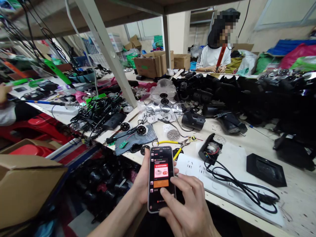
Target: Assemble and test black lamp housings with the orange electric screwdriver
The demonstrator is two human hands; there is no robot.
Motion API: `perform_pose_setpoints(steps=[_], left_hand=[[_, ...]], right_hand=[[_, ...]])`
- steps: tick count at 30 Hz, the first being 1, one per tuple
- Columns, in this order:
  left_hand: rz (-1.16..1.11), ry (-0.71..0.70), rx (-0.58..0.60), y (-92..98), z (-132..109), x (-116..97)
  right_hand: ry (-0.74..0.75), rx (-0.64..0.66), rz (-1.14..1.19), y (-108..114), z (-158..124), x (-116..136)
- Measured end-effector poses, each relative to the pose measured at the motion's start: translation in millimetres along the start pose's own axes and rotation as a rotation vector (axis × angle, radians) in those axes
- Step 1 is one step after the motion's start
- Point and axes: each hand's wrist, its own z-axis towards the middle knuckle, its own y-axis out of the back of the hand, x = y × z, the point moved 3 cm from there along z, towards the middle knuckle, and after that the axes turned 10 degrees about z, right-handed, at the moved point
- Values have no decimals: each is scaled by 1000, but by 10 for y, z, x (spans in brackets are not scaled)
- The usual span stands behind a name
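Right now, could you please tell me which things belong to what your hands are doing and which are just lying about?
In hand: smartphone, gripped by the left hand, its screen touched by the right hand.
Lying about: yellow-handled cutters, open black housing, black power cable, heap of black housings, cardboard boxes.

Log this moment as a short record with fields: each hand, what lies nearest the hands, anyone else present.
left hand: grips the phone from the side, screen lit
right hand: open, a fingertip on the phone's lower screen
behind phone: yellow-handled pliers lying on the table
right of phone: open black housing with red wires; black cord looped over a white sheet
other people: a co-worker seated across the table, holding a red tool
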Motion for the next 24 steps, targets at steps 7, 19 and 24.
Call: perform_pose_setpoints(steps=[7,19,24], left_hand=[[-38,27,-105,-110,-12,-3],[-2,8,-14,-41,15,9],[32,1,5,37,53,15]], right_hand=[[21,64,-25,-127,75,65],[45,-155,19,-16,66,59],[174,92,20,165,293,170]])
